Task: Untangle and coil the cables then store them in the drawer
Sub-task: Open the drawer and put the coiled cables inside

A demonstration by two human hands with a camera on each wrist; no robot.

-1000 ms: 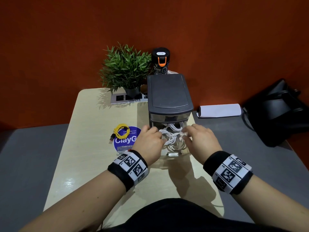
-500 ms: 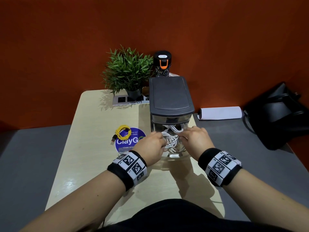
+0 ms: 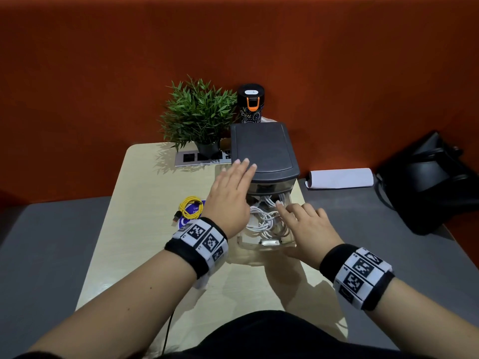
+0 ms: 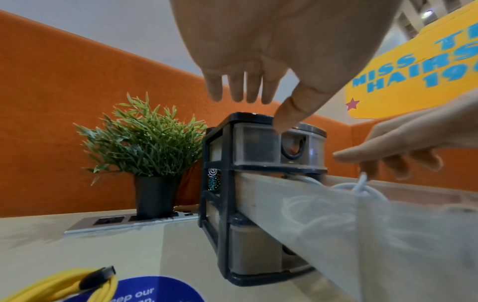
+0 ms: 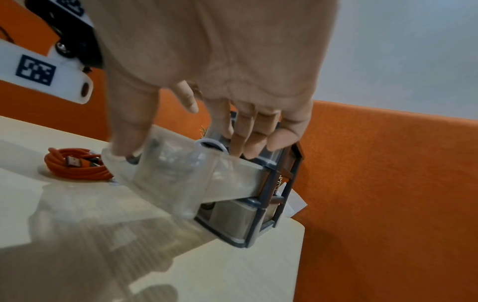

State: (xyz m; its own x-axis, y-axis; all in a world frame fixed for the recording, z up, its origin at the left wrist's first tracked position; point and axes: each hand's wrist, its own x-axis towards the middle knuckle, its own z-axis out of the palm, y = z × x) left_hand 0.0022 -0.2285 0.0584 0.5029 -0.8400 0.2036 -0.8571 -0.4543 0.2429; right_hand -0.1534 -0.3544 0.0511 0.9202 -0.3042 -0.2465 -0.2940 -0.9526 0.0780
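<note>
A bundle of white cables (image 3: 263, 220) lies in the clear drawer (image 3: 267, 246), pulled out of the dark grey drawer unit (image 3: 261, 149). My right hand (image 3: 303, 218) stretches flat over the drawer, fingers (image 5: 245, 143) straight on the white cable (image 5: 209, 143) and thumb at the drawer's front wall (image 5: 168, 179). My left hand (image 3: 233, 182) is lifted with straight fingers (image 4: 243, 87) over the unit's front left corner (image 4: 232, 143) and holds nothing. A coiled yellow cable (image 3: 191, 207) rests on a blue sticker to the left, also seen in the left wrist view (image 4: 64, 286).
A potted plant (image 3: 199, 117) and a black bottle (image 3: 251, 103) stand behind the unit by the orange wall. A socket strip (image 3: 199, 158) is set into the table (image 3: 145, 229). A white paper roll (image 3: 339, 178) and a black bag (image 3: 435, 182) lie to the right.
My left hand has let go of the white cables and risen toward the unit's top. My right hand has flattened over the cables in the drawer.
</note>
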